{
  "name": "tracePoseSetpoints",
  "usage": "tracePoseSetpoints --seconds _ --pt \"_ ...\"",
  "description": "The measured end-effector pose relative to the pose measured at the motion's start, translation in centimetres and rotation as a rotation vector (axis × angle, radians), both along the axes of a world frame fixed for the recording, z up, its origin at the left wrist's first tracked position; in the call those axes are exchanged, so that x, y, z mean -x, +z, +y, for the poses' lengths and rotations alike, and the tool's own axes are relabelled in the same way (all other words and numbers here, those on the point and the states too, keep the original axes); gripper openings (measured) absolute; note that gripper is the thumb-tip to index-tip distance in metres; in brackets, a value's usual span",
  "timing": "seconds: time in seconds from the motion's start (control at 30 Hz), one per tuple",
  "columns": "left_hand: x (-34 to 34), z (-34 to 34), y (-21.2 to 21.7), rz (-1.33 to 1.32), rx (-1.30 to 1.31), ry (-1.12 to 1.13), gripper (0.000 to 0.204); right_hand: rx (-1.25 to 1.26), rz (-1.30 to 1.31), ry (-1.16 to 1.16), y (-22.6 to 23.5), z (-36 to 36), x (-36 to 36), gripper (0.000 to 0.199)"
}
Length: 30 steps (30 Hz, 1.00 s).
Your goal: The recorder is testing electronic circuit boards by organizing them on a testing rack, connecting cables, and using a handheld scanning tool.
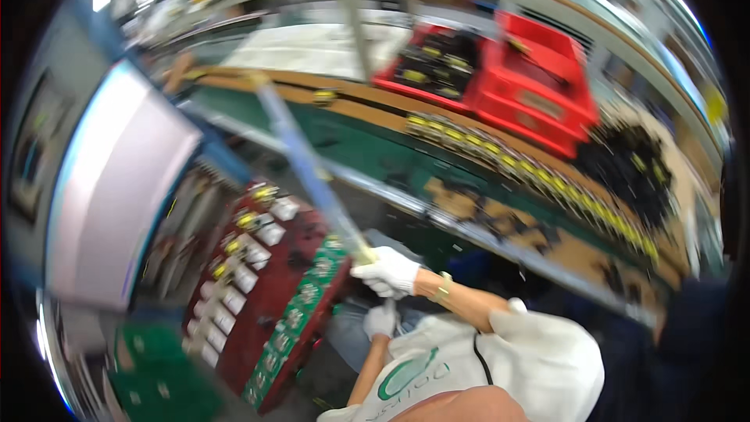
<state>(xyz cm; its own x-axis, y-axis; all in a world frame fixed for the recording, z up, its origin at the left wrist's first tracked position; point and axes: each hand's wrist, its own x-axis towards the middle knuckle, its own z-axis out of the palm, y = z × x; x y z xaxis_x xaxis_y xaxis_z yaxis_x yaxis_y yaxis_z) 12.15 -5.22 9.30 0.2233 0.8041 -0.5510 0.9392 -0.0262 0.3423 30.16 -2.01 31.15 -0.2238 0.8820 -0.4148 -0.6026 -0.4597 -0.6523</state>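
Note:
My right hand [388, 272], in a white glove, is closed round the near end of a long, narrow, bluish translucent strip [301, 152]. The strip slants up and to the left, its far end over the bench ledge. Just below, close to my body, my white-gloved left hand [380, 321] is closed. A thin pale piece shows between the two hands; blur hides whether it belongs to the strip. To their left lies a dark red board [269, 297] bearing a row of green circuit boards [293, 320], white blocks [233, 299] and small yellow-topped parts [246, 221].
Across the bench runs a long row of yellow-and-black components [508, 160]. Behind it stand red bins [539, 78], one with dark parts. A heap of black parts [625, 164] lies at right. A bright screen [117, 195] stands left, above a green crate [156, 383].

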Motion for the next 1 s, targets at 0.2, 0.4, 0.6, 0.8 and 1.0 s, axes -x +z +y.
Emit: tracePoseSetpoints --seconds 0.2,0.4,0.6,0.8,1.0 --pt "-1.5 0.9 -6.4 -0.357 -0.097 0.231 0.054 -0.228 -0.38 0.056 -3.9 -6.9 -2.0 0.015" --pt "-2.3 -0.3 -6.0 -0.243 -0.072 0.329 0.061 -0.2 -0.478 -0.193 -10.8 -10.0 1.8 0.016" --pt "-1.1 -1.0 -3.1 -0.332 -0.082 0.279 0.071 0.034 -0.268 -0.277 -12.9 -11.7 4.5 0.016" --pt "-0.6 -3.0 1.8 -0.939 0.055 0.468 0.066 -0.045 -0.22 0.073 -14.6 -13.8 3.3 0.016" --pt "-0.9 -5.2 10.2 -1.561 0.618 0.374 0.06 -0.055 -0.226 -0.025 -15.4 -15.2 4.5 0.02"
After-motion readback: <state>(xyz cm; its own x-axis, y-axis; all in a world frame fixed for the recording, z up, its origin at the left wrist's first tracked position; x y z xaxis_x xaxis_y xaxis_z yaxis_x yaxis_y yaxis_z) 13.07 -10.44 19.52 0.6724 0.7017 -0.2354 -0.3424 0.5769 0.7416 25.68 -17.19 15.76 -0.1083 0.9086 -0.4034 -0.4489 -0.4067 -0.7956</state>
